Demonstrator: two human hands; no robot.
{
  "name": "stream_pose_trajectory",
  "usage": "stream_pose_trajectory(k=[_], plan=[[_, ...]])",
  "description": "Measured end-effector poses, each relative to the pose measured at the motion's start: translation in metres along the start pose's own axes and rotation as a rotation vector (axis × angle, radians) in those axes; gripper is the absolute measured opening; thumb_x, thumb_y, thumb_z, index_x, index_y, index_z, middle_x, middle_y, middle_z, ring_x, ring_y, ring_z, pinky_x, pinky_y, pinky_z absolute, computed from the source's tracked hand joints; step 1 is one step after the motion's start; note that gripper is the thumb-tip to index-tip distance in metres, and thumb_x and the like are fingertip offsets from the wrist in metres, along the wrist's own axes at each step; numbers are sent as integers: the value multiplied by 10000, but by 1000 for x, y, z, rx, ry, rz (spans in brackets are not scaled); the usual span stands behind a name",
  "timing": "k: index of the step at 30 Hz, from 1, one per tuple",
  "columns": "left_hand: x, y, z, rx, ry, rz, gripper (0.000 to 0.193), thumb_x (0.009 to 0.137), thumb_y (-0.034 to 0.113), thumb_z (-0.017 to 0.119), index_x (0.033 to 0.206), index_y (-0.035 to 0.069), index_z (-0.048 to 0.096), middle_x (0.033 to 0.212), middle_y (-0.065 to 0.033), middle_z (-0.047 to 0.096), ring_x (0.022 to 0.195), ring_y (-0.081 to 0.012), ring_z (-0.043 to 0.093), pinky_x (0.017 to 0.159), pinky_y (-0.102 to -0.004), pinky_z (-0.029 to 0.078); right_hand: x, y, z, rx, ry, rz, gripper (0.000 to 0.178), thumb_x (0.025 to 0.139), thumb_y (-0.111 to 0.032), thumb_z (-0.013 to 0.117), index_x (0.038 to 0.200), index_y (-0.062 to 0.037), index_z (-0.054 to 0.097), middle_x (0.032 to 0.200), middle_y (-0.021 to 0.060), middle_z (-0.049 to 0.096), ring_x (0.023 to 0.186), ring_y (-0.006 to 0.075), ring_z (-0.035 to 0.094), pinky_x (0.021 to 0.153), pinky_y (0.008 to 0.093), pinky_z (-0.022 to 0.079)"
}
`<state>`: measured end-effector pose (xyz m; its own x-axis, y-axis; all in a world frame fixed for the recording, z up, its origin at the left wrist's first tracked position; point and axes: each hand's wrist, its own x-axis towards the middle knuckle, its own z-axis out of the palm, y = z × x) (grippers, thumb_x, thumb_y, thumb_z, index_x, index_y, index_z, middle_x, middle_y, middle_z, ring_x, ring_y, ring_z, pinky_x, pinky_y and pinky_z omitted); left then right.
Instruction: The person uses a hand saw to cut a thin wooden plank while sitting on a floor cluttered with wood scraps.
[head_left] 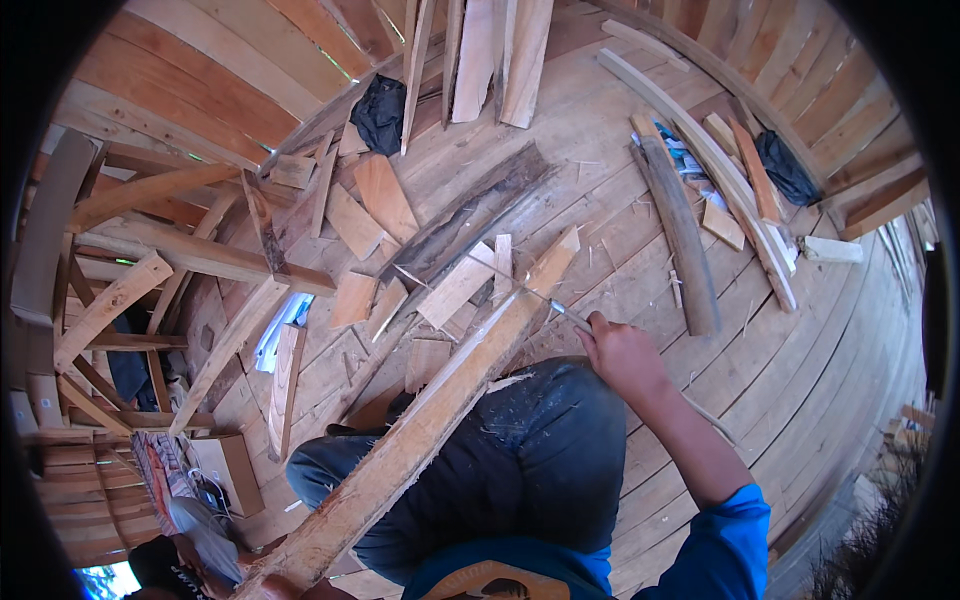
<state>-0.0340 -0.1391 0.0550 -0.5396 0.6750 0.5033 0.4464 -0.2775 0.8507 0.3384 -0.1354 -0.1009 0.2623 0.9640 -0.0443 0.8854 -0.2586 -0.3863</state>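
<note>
A long, rough-edged wooden beam [440, 408] slants across my lap, its far end beyond my knees and its near end at the lower left. My right hand [612, 348] is closed round the grey handle of a thin-bladed tool [566, 314]. The tool's narrow metal part crosses the beam near its far end and points up to the left; its exact kind is unclear. Pale splinters and a curled shaving [508, 383] stick out along the beam's right edge. Some skin shows beside the beam's near end, but my left hand cannot be made out there.
Offcuts [458, 288] and a bark-edged slab [470, 215] lie beyond my knees. Long timbers [680, 235] rest at the right. A wooden frame [200, 240] stands at the left, near a cardboard box [228, 472]. Another person [185, 560] is at the lower left.
</note>
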Motion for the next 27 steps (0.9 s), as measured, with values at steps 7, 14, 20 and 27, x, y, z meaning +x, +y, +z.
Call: stream_pose_trajectory(k=[7,14,20,27], plan=[[5,-31,-28,-23,6,27,628,904,346,580,1314,-91,393,1217,-267,517,1095,-314,550,927,-479,495,-17,-21,-19,3,-36,-51,247,940,-262,520,871,-25,521,611,169,617,579,345,644,519,438,525],[-9,-6,-19,-33,-66,-150,629,891,379,587,1306,-43,374,1279,-221,442,1175,-281,478,1002,-449,421,-10,-6,-17,-35,-61,39,250,940,-272,521,878,-30,530,614,183,617,587,369,639,536,454,523],[9,-46,-46,-200,-129,-174,653,890,446,566,1310,-4,346,1216,-182,445,1124,-256,491,971,-426,422,0,32,13,-32,-49,139,259,938,-271,529,877,-19,538,611,202,607,592,378,636,544,461,517],[7,-43,-55,-230,-357,-183,637,906,514,495,1265,4,366,1118,-174,489,1054,-245,530,881,-414,454,-8,-10,-7,23,-87,71,228,926,-250,544,899,-24,536,619,208,604,616,384,639,551,470,517]])
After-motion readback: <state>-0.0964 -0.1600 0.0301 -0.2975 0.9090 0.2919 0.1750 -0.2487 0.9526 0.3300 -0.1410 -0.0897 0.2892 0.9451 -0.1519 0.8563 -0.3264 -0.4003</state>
